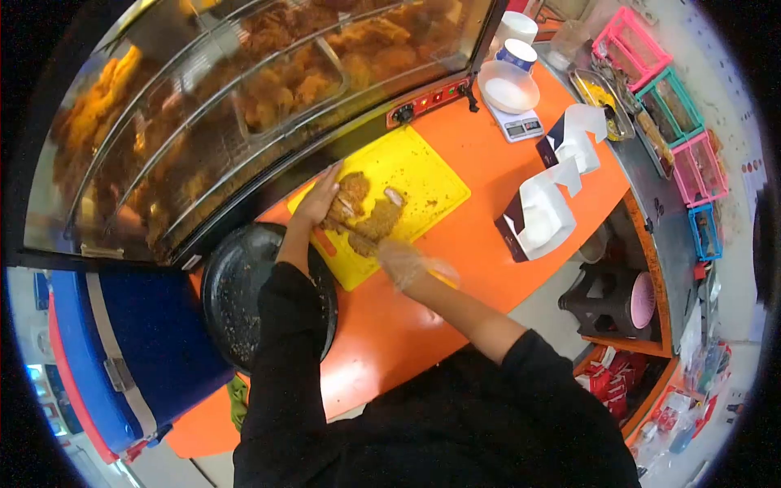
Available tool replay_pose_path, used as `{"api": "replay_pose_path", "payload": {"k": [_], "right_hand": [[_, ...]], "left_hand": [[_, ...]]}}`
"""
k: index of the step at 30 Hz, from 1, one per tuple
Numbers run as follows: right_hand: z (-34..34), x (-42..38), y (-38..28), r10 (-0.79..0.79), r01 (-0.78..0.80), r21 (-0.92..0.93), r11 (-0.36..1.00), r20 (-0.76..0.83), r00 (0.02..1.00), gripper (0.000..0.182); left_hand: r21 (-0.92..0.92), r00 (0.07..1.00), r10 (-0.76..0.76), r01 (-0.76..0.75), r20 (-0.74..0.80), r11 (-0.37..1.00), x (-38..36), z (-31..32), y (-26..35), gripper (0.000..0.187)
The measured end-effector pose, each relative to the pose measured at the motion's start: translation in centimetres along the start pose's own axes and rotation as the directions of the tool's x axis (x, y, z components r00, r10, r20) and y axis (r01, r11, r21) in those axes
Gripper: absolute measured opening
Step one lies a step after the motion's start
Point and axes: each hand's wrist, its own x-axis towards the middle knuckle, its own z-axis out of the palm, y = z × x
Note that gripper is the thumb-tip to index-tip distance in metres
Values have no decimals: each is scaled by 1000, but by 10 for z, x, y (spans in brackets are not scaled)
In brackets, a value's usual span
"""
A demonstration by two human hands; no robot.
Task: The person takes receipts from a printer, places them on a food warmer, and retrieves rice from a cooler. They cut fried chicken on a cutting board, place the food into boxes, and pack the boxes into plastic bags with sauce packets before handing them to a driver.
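On a yellow cutting board lie cut pieces of breaded fried chicken, with crumbs scattered around them. My left hand rests at the board's left side, fingers stretched out against the chicken. A clear plastic glove covers my right hand, which is closed at the board's near edge on what looks like a knife. Its dark blade runs in beside the chicken and is hard to make out; the fingers hide most of the handle.
A glass display case full of fried chicken stands along the far left. Beside my left forearm is a round black pan. Two open paper boxes, a digital scale with a bowl, and colored baskets are to the right.
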Motion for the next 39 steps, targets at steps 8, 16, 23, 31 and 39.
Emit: {"api": "replay_pose_path", "payload": {"k": [8,16,23,31,39], "right_hand": [[-57,-24,-8,7,-5,371,929,-3,1000,18],[-59,-77,67,308,-284,121,951,-435,846,18],[-26,-14,103,499,-352,408,842,-345,795,27],[-89,27,-39,104,-119,-168,979,-99,990,87],[-14,60,20,2,-22,-196,980,-98,995,45]], "left_hand": [[186,962,92,-44,-257,982,-6,-12,33,37],[107,370,146,-124,-918,986,-156,-28,149,27],[-84,325,-153,216,-933,973,-280,50,156,24],[-158,305,-275,357,-912,921,-302,89,180,24],[-114,390,-253,345,-886,932,-305,92,193,20]]}}
